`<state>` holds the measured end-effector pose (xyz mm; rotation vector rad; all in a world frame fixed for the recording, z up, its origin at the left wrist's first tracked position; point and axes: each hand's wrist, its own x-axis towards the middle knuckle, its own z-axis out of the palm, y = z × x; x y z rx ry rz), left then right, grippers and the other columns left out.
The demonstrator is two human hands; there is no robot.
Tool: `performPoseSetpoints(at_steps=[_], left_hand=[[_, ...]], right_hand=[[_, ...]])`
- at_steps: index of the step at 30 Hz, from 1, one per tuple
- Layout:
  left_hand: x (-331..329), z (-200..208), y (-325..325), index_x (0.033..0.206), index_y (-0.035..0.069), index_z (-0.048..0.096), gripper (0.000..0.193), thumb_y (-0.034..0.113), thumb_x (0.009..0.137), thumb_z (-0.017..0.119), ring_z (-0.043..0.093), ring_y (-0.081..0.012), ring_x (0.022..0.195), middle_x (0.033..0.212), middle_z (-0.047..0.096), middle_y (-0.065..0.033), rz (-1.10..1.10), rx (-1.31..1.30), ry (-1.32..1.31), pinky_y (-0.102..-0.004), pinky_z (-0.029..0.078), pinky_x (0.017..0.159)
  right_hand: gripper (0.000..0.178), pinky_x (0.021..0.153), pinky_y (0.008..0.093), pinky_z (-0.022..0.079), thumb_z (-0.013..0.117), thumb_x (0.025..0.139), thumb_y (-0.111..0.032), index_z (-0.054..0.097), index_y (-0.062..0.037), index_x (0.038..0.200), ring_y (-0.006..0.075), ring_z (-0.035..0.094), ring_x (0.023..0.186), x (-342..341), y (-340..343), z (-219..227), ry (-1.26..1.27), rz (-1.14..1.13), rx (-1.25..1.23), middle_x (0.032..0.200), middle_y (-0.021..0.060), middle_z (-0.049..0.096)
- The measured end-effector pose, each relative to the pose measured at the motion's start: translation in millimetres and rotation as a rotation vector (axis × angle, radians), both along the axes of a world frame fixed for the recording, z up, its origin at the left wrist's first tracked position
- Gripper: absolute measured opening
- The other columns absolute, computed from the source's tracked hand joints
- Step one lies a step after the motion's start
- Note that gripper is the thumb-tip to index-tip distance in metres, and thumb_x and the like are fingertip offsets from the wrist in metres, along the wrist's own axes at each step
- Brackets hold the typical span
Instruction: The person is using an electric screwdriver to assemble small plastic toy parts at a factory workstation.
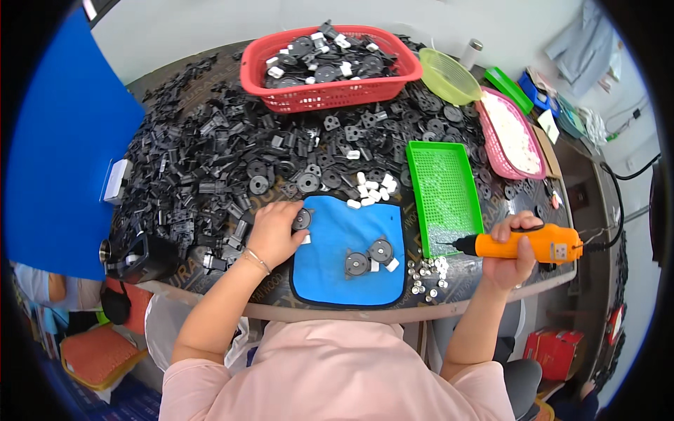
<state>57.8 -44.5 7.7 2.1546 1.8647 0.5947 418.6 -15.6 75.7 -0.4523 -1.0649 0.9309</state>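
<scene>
My right hand (507, 254) is wrapped round an orange electric screwdriver (530, 243) with a black cord. The screwdriver lies level, its thin bit pointing left over the near end of a green mesh-bottomed tray (446, 189). At the upper left corner of a blue cloth mat (337, 281), my left hand (276, 228) has its fingers closed at a black round plastic part (302, 219) with a white piece below it. The fingertips are partly hidden. Two more assembled black round parts, one here (357, 264) and another (381, 250), rest on the mat with white pieces attached.
Heaps of black plastic parts (210, 140) cover the table's left and middle. A red basket (323, 91) of assembled parts stands at the back, a yellow-green basket (449, 77) beside it. White pieces fill a pink basket (509, 137). Small metal pieces (428, 277) lie near the tray.
</scene>
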Motion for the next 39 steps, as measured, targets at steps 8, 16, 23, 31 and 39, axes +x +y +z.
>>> performPoseSetpoints(at_steps=[8,16,23,31,39], left_hand=[[58,12,18,0.11,0.003,0.059,0.047,0.01,0.067,0.076,0.057,-0.0305,0.099,0.105,0.059,-0.0131,-0.07,-0.062,-0.313,-0.0353,0.048,0.082],[55,21,43,0.114,0.015,0.062,0.057,-0.014,0.064,0.058,0.049,-0.0318,0.116,0.125,0.048,-0.014,-0.5,-0.3,-0.249,-0.0373,0.043,0.097],[68,10,35,0.125,0.011,0.055,0.061,-0.008,0.067,0.06,0.044,-0.0314,0.121,0.132,0.047,-0.0157,-0.557,-0.275,-0.196,-0.0366,0.04,0.101],[69,-5,17,0.112,0.005,0.058,0.042,-0.001,0.071,0.064,0.055,-0.0301,0.098,0.105,0.059,-0.0131,-0.27,-0.187,-0.279,-0.0363,0.046,0.084],[60,-12,9,0.098,0.007,0.061,0.029,-0.003,0.072,0.062,0.055,-0.0289,0.092,0.095,0.059,-0.0095,-0.165,-0.045,-0.19,-0.0369,0.044,0.081]], right_hand=[[0.024,0.065,0.0292,0.042,0.059,0.081,-0.015,0.048,-0.0027,0.099,0.0165,0.05,0.07,-3,-5,-2,-0.017,-0.006,-0.026,0.093,0.0085,0.046],[0.024,0.064,0.0288,0.043,0.06,0.08,-0.013,0.049,-0.0027,0.099,0.0167,0.05,0.07,9,-7,-2,-0.034,-0.016,-0.01,0.093,0.0082,0.047],[0.024,0.063,0.0287,0.043,0.059,0.08,-0.014,0.049,-0.0027,0.099,0.0163,0.05,0.07,6,-2,-7,-0.017,-0.022,-0.033,0.092,0.0086,0.047],[0.024,0.064,0.0291,0.042,0.059,0.08,-0.014,0.05,-0.0025,0.099,0.0161,0.049,0.07,9,6,1,0.003,-0.041,-0.011,0.092,0.0085,0.047],[0.024,0.065,0.0294,0.042,0.059,0.081,-0.014,0.05,-0.0028,0.1,0.0162,0.05,0.071,7,13,-1,-0.018,-0.024,-0.004,0.094,0.0081,0.047]])
